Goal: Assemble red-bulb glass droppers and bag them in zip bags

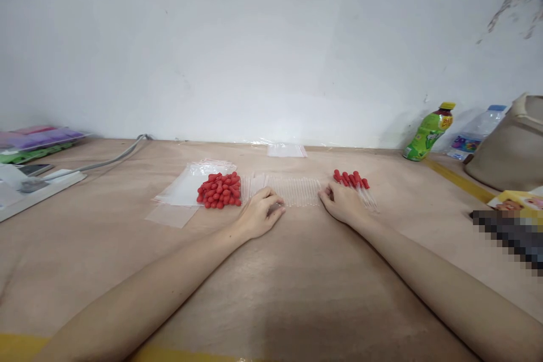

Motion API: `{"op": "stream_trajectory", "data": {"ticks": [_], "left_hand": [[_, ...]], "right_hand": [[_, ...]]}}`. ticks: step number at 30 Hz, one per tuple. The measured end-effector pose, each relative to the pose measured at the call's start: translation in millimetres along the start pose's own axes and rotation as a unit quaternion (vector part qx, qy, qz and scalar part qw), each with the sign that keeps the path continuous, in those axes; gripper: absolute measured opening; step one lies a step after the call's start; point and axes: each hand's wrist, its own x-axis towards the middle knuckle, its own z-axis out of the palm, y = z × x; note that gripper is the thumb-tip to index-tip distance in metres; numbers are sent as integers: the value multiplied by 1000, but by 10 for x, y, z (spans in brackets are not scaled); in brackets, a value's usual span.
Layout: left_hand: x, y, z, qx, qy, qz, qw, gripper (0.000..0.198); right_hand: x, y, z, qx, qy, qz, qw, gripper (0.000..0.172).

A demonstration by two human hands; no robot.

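Observation:
A row of clear glass dropper tubes (297, 189) lies on the brown table (271, 271) between my hands. My left hand (259, 212) rests at the row's left end, fingers curled onto the tubes. My right hand (341, 202) rests at the row's right end, fingers bent against the tubes. A heap of red rubber bulbs (219, 190) lies just left of my left hand, beside clear plastic bags (186, 188). Several finished droppers with red bulbs (354, 181) lie just behind my right hand.
A green bottle (427, 133), a clear water bottle (477, 134) and a beige bag (511, 150) stand at the back right. A small clear bag (286, 150) lies by the wall. At the left are a grey cable (106, 161), a phone (34, 169) and coloured packs (38, 140).

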Motion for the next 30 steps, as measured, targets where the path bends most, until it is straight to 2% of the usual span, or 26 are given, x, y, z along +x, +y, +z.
{"op": "stream_trajectory", "data": {"ticks": [5,9,12,16,20,25,30], "left_hand": [[2,11,-16,0,-6,3,1000,14],[2,11,-18,0,-7,-3,1000,14],[-2,8,-17,-5,-7,-1,1000,15],[-9,2,-17,-5,-9,1,1000,15],[-10,0,-17,-6,-7,2,1000,15],[-4,7,-19,-8,-7,1,1000,14],[-1,11,-23,-12,-7,2,1000,14]], "right_hand": [[1,4,7,-35,12,-55,998,19],[-11,44,23,-5,29,-87,996,20],[4,107,36,31,65,-97,993,19],[40,203,1,5,103,-33,994,17],[57,264,-56,-22,65,32,997,21],[71,269,-85,-52,65,59,995,28],[97,261,-117,-79,1,69,994,31]]}}
